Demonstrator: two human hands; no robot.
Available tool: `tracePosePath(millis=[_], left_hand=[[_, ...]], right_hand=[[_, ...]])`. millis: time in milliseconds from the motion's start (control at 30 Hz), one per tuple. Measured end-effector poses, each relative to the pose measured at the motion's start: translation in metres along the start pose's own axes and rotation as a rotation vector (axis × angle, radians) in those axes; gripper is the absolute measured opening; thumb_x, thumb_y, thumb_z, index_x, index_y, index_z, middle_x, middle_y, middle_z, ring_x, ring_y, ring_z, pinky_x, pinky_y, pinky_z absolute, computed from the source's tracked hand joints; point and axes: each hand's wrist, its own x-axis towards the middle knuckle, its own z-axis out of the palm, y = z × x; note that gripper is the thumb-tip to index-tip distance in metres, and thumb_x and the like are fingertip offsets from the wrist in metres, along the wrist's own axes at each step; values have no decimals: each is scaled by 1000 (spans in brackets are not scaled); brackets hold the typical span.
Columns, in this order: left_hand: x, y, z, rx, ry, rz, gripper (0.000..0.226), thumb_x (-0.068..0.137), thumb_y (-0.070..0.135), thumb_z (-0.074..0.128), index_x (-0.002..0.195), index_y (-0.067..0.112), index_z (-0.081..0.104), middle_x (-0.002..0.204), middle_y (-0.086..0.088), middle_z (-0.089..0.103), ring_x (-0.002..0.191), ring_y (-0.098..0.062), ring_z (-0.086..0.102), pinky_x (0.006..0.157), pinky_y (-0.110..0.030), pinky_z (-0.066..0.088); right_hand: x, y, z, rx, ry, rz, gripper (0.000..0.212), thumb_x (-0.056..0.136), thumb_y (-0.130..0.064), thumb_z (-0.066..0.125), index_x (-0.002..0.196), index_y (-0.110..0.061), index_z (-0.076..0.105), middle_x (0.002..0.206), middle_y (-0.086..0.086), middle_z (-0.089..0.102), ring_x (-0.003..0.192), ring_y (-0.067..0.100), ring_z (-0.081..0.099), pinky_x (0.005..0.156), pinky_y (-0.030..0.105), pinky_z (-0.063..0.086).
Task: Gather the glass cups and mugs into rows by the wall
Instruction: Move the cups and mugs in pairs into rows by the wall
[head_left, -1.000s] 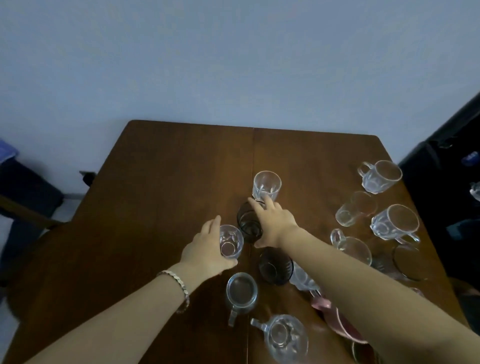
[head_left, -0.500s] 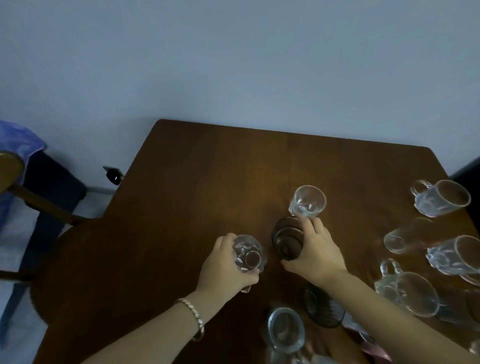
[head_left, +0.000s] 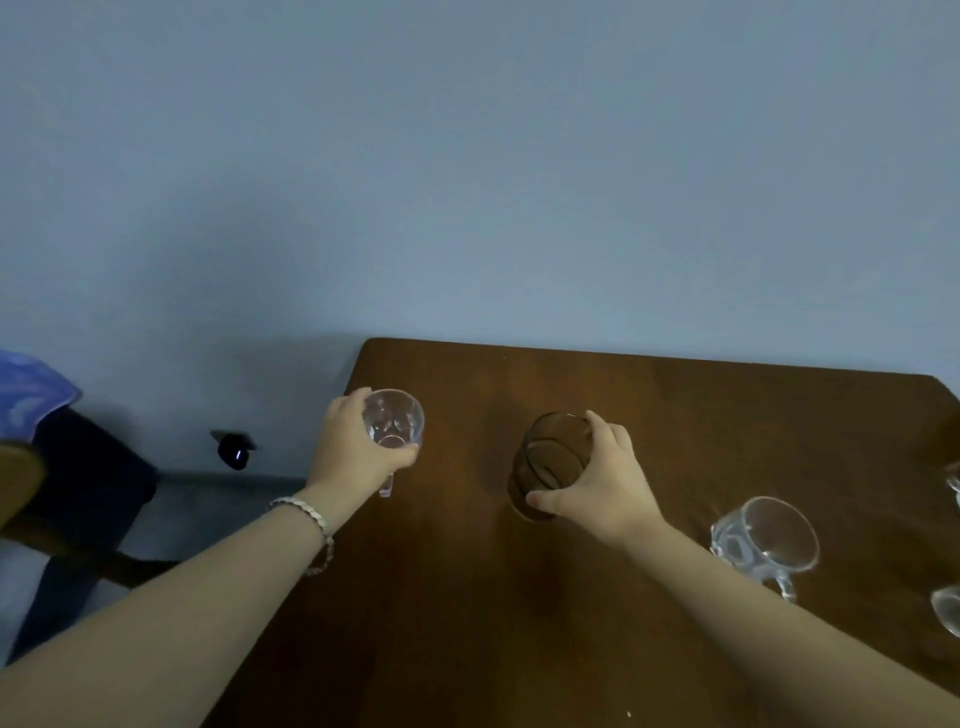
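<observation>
My left hand (head_left: 353, 452) grips a clear glass mug (head_left: 395, 428) near the far left corner of the brown wooden table (head_left: 519, 623), close to the wall (head_left: 467, 182). The mug's handle pokes out below my fingers. My right hand (head_left: 602, 483) is wrapped around a dark smoked glass cup (head_left: 548, 460) a little to the right, tilted, over the table's back part. A clear glass mug (head_left: 769, 540) with its handle toward me stands on the table at the right. Parts of two more clear glasses (head_left: 950, 608) show at the right edge.
A chair with a dark back (head_left: 78, 483) and a blue cloth (head_left: 26, 389) stands left of the table. A small black object (head_left: 234, 449) sits by the wall's base. The table's left edge runs just beside my left hand.
Both hands have lifted their glasses and carried them away from me toward the wall. The view has swung up and left, so most of the other glasses have left the frame.
</observation>
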Motion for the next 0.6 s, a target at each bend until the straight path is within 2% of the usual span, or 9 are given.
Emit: tracePosePath(millis=[133,300,467,600], left_hand=[[67,-12,0,-64,4,-20,97,63,20,88,142,12,33,140,-9,48,124,-29,52,99,-40,45],[136,-20,5,-79,15,28,80,61,21,88,127,12,45,123,-6,59,110,-27,59,88,-35,49],[177,-28,14,-74,13,66,84,60,19,89,131,10,45,127,-8,58,112,-26,59,95,-38,50],[191,-31,20,-95,45,85,80,62,22,88,131,10,48,128,-7,58,116,-26,57,94,-33,46]], right_hand=[[54,-35,28,-4,32,21,113,64,-34,85,150,-18,14,152,0,25,134,24,39,103,39,43],[129,-76,57,-53,42,-46,110,64,-37,84,148,-15,17,150,2,27,136,25,36,108,40,40],[188,-104,83,-118,60,-66,106,66,-37,81,148,-13,17,148,3,27,134,27,37,103,41,42],[210,-106,100,-129,101,-48,106,67,-43,79,148,-14,16,148,3,28,134,25,37,102,42,44]])
